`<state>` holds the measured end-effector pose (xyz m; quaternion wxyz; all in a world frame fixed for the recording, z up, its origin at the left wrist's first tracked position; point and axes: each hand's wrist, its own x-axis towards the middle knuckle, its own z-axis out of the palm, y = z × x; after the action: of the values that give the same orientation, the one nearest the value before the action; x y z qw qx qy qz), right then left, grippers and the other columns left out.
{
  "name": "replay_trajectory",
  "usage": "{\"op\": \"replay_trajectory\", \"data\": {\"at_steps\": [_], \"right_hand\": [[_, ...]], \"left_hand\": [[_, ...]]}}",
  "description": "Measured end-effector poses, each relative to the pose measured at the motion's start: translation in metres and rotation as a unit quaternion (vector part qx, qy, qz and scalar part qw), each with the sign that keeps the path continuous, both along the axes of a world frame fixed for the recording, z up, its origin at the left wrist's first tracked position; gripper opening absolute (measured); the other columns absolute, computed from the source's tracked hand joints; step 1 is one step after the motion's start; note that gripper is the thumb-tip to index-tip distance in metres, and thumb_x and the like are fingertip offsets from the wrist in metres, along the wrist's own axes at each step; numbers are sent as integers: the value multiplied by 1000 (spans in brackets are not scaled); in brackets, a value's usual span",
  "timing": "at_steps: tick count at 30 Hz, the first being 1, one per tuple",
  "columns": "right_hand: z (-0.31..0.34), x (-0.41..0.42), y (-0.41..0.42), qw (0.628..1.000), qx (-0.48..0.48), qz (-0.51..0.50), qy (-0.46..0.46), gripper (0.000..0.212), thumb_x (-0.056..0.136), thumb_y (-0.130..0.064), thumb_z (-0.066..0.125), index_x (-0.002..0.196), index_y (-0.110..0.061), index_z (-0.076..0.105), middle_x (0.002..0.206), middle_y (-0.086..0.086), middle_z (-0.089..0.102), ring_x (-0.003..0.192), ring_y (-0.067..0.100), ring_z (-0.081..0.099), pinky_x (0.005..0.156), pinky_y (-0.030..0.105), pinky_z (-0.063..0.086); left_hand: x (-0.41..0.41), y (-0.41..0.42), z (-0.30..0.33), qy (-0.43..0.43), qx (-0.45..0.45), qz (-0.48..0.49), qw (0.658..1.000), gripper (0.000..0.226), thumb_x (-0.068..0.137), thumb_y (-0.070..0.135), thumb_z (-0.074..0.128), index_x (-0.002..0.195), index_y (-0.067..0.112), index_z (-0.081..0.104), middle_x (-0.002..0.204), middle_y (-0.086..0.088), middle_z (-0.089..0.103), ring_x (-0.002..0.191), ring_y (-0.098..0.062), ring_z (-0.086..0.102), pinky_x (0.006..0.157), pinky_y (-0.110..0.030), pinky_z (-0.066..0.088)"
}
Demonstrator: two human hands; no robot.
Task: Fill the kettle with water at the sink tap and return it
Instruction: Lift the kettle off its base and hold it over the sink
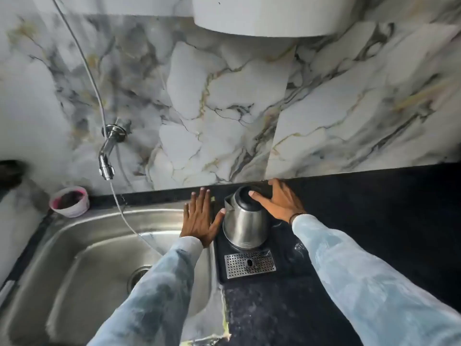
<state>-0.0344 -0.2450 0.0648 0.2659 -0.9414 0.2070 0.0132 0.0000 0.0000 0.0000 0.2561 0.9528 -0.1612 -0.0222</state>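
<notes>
A steel kettle (245, 221) with a black lid stands upright on a black base tray (282, 245) on the dark counter, just right of the sink (82, 258). My left hand (199, 218) lies flat and open on the sink's right rim, its thumb near the kettle's spout. My right hand (279, 202) is spread open beside the kettle's right, with the thumb tip resting on the black lid. Neither hand grips anything. The wall tap (107, 156) hangs over the sink's back left, and a thin stream or hose runs down from it.
A pink-rimmed small tub (69, 201) sits on the ledge behind the sink. A perforated metal drip grate (250, 263) lies in the tray in front of the kettle. Dark counter (374, 221) stretches to the right. A white appliance (272, 13) hangs on the marble wall above.
</notes>
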Motion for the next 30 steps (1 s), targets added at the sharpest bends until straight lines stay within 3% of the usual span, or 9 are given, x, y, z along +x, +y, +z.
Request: {"op": "replay_trajectory", "data": {"at_steps": [4,6,8,12,17,19,24,27,30], "right_hand": [[-11,-5,-2,998,59,-26,-19,88,79,-84,70,130,-13,62,140,13,65,129,37,62,104,49,52],[-10,-3,-1,998,64,-25,-13,96,65,-94,65,121,-16,62,132,10,69,122,35,66,98,47,55],[-5,0,-3,997,69,-20,7,105,55,-100,61,122,-19,61,130,8,70,121,34,67,94,45,54],[-5,8,-9,997,69,-2,44,109,52,-99,66,127,-21,63,132,7,70,124,32,65,98,45,54],[-6,14,-11,995,86,-10,40,90,41,-98,74,97,-28,64,97,-10,65,96,18,63,79,37,49],[-6,15,-10,995,100,-18,22,85,41,-94,79,93,-27,66,92,-16,65,89,14,62,73,35,47],[14,25,4,990,132,-35,-26,79,41,-85,86,78,-20,61,78,-11,67,75,13,63,65,33,46],[36,34,27,989,138,-19,-45,78,43,-88,85,75,-23,57,70,-7,68,71,19,64,68,35,51],[44,43,48,985,165,-12,-44,86,40,-83,86,93,-18,67,87,2,77,81,22,69,82,42,60]], "left_hand": [[-5,-10,-16,78,6,-44,996,96,90,77,32,164,21,6,174,-1,7,161,-26,0,130,-47,5],[-8,-14,-21,85,7,-54,995,99,87,80,33,163,22,10,173,0,12,160,-27,2,130,-48,8],[-5,-16,-24,82,9,-58,995,98,87,80,37,163,23,12,173,1,13,160,-27,3,129,-48,9],[-6,-19,-25,80,6,-63,995,96,85,79,42,161,26,18,172,3,19,160,-28,7,129,-49,12],[-10,-23,-20,102,3,-56,993,96,85,80,43,162,27,19,171,4,21,160,-26,7,129,-47,10],[-12,-22,-16,110,4,-53,992,95,86,80,43,162,28,20,171,5,20,160,-27,8,129,-47,10],[-9,14,1,104,14,-23,994,91,88,76,45,162,28,21,172,4,19,159,-25,12,128,-48,17],[-7,52,19,73,18,18,997,89,91,69,50,161,23,22,170,0,25,156,-24,21,124,-45,25],[-2,77,30,63,26,48,997,81,93,54,58,159,20,27,166,-5,33,153,-27,29,121,-44,31]]}}
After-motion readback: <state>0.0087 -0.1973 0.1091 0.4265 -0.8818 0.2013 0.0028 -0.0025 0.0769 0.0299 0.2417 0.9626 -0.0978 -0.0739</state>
